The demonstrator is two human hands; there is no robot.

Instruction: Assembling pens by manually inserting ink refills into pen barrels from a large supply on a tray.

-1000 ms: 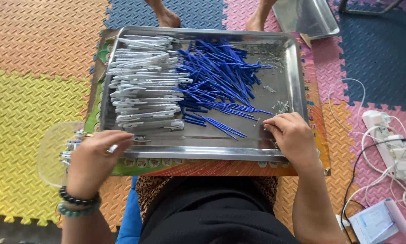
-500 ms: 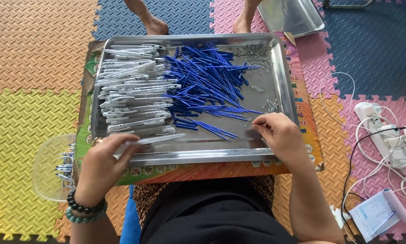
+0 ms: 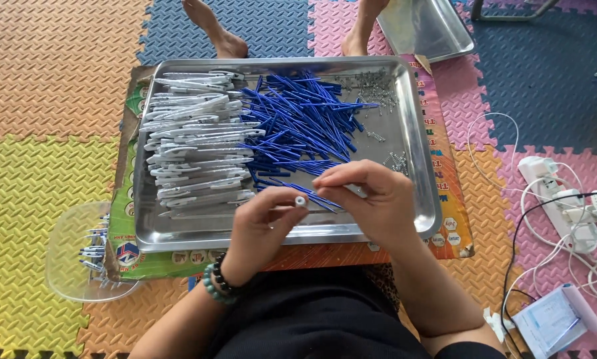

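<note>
The left hand [image 3: 262,223] was raised over the near rim of a steel tray [image 3: 415,143], its fingers [image 3: 282,199] pinched around a white pen barrel [image 3: 300,200] whose round open end faced up toward the camera. The right hand [image 3: 371,199] sat just beside it, fingers curled and pressed together at the tips close to the barrel's end; whatever small part they pinched was too small to tell. Both hands hovered above the front edge of the tray, close together, nearly touching.

Inside the tray, a pile of white pen barrels [image 3: 192,143] filled the left half, lying mostly sideways in loose rows. Touching it on the right lay a heap of blue pen refills [image 3: 298,123], fanned out at angles. A scatter of small metal springs [image 3: 371,83] lay in the far right corner and along the right side.

The tray rested on a printed board [image 3: 455,226] set on a floor of coloured foam mats [image 3: 46,80]. A clear plastic lid [image 3: 69,256] holding a few assembled pens sat at the left front. A second steel tray [image 3: 425,26] lay beyond, near another person's bare feet [image 3: 219,33]. White cables and a power strip [image 3: 564,199] lay to the right.
</note>
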